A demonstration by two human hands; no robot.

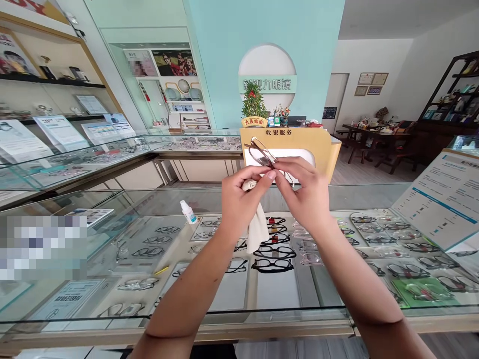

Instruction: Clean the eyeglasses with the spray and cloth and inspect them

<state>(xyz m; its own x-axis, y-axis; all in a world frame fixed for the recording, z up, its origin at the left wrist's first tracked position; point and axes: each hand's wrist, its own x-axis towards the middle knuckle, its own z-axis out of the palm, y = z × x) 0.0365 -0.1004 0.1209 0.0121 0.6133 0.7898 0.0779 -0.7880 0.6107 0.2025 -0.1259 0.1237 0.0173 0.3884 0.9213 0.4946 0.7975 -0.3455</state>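
Observation:
Both of my hands are raised above a glass display counter. My left hand grips a white cleaning cloth that hangs down from it, and its fingertips press on a pair of brown-framed glasses. My right hand pinches the same glasses by the frame from the right. The glasses tilt up and to the left, between the two hands.
A small white spray bottle with a blue label stands on the counter glass to the left. Several eyeglass frames lie under the glass. A printed sign leans at the right. A yellow cashier desk stands behind.

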